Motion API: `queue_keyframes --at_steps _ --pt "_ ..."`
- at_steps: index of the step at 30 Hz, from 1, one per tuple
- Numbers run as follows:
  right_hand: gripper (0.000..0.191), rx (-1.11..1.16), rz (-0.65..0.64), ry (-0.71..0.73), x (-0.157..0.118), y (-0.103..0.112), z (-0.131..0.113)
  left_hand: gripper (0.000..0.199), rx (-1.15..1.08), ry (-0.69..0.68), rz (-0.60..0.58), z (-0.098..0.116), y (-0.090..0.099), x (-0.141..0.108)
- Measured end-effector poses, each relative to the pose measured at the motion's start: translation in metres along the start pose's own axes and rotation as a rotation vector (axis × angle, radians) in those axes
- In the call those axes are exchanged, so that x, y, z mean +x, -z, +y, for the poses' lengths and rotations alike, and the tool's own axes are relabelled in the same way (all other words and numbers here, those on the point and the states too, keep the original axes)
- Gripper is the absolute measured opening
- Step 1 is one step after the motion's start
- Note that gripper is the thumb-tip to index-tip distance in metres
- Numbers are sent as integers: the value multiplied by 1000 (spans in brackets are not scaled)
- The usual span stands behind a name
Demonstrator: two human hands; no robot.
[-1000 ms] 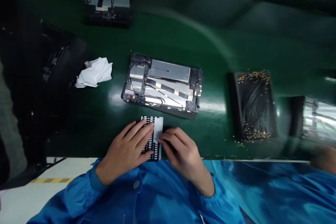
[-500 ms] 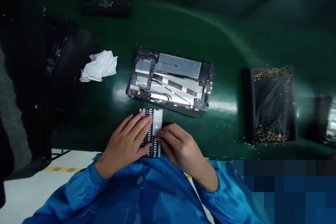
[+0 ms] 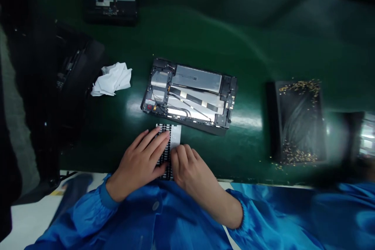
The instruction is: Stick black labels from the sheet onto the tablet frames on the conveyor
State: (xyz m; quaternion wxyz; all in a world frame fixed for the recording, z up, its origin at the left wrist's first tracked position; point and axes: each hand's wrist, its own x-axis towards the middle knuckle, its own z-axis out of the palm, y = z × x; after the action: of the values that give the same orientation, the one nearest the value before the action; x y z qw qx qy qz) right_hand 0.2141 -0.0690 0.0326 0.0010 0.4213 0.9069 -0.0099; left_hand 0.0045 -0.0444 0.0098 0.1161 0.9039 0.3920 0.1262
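A small white sheet (image 3: 176, 134) with rows of black sticker-like strips lies at the table's near edge. My left hand (image 3: 141, 164) rests flat on its left part, fingers spread. At the sheet's right side, my right hand (image 3: 187, 167) is curled with its fingertips pressed together over the strips; anything between them is hidden. Just beyond the sheet lies an opened tablet-like device (image 3: 191, 95), slightly turned, with silver panels, cables and a black frame showing. Neither hand touches the device.
Crumpled white tissue (image 3: 113, 79) lies left of the device, beside dark equipment (image 3: 79, 66). A similar opened device (image 3: 111, 13) is at the far left. On the right stands a black tray (image 3: 301, 123) with small gold-coloured bits along its edges. The green table (image 3: 205, 31) spreads beneath.
My right hand has turned and its fingers have curled in more tightly over the sheet's right side. The left hand stays in place on the sheet. The camera view has shifted slightly.
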Motion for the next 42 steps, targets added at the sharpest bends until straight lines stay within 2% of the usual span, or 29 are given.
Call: queue_keyframes --at_steps 5,8,11,13,15,17,19,23,26,35,42 --pt "19 217 -54 -41 -3 -11 10 52 12 4 8 0 -1 1" --pt "26 436 2 -35 -3 -7 24 53 22 6 -15 -1 -2 1" --pt "26 621 119 -136 3 -1 40 52 35 -5 -16 -3 -1 2" --pt "26 513 237 -230 12 3 47 50 51 -4 10 -3 1 5" --pt "24 294 316 -256 24 4 52 49 55 2 52 -2 1 8" --pt "21 142 317 -247 36 5 54 50 41 21 86 -2 1 11" --pt "18 86 280 -226 46 5 56 54 16 36 78 -2 -1 14" --pt "21 65 211 -196 55 5 60 59 -22 9 -28 -6 -3 19" --pt "25 59 165 -189 56 5 62 57 -36 8 -61 -9 -4 22" --pt "31 103 85 -162 56 7 64 65 -55 39 -30 -8 -7 20" --pt "28 134 103 -164 57 6 65 64 -75 36 -18 -8 -5 22"
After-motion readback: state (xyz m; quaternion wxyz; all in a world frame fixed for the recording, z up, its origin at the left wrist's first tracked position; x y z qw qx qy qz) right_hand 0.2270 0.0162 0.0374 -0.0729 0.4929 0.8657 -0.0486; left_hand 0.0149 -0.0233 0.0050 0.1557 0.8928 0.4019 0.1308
